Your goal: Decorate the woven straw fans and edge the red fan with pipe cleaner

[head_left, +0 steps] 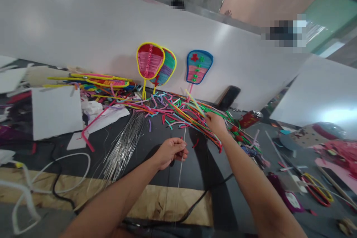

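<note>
My left hand (172, 152) is closed in a pinch over the dark tabletop. A thin silvery wire (180, 173) runs through its fingertips, upright in view. My right hand (216, 124) is closed at the pile of cut pipe cleaners (158, 108). A pale yellow-green pipe cleaner (195, 101) sticks out from its fingers towards the back. Beneath that hand lies a bundle of long red, orange and green pipe cleaners (192, 121). To the left of my left hand, a sheaf of loose silvery wires (122, 152) lies spread on the table.
Fan-shaped pipe-cleaner pieces, one pink with a yellow rim (150, 61) and one with a blue rim (199, 67), lean on the white partition (83, 18). A black phone-like object (229, 97), a red can (251, 118) and scissors (316, 189) are on the right. White cables (61, 158) lie left.
</note>
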Demonstrator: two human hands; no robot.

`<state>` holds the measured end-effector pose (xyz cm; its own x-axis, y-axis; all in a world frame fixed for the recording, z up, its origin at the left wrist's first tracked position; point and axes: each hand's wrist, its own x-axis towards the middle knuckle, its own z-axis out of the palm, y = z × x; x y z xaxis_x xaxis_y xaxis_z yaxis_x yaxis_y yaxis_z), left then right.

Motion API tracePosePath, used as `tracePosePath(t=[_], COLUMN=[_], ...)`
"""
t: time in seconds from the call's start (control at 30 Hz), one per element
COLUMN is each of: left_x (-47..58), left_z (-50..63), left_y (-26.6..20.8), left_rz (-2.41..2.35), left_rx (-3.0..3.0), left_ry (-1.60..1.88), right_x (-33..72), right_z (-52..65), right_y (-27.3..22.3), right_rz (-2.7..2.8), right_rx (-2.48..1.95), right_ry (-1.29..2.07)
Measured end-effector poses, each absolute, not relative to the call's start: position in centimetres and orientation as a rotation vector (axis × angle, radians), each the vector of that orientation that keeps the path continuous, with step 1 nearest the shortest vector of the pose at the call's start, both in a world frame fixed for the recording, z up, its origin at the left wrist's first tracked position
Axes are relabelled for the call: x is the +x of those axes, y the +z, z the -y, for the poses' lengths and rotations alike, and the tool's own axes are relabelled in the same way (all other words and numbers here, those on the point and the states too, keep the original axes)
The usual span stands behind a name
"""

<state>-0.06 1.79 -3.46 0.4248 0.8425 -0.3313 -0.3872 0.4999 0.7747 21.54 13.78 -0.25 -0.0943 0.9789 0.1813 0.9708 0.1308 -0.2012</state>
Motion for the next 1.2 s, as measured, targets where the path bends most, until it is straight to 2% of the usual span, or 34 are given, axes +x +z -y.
tracePosePath(t=[0.43, 1.2], left_x=[-0.1, -0.1], left_z=[-1.7, -1.5], left_y=[-3.2, -3.3], left_rz=[-0.811, -0.833], left_rx=[0.687, 0.677], left_ry=[0.830, 0.849], right_x=[26.1, 23.9], right_z=[-12.6, -11.3], right_y=[0.5, -0.3], right_rz=[1.973, 1.918], right_rx=[-1.899, -1.713], right_ry=[0.054, 0.234])
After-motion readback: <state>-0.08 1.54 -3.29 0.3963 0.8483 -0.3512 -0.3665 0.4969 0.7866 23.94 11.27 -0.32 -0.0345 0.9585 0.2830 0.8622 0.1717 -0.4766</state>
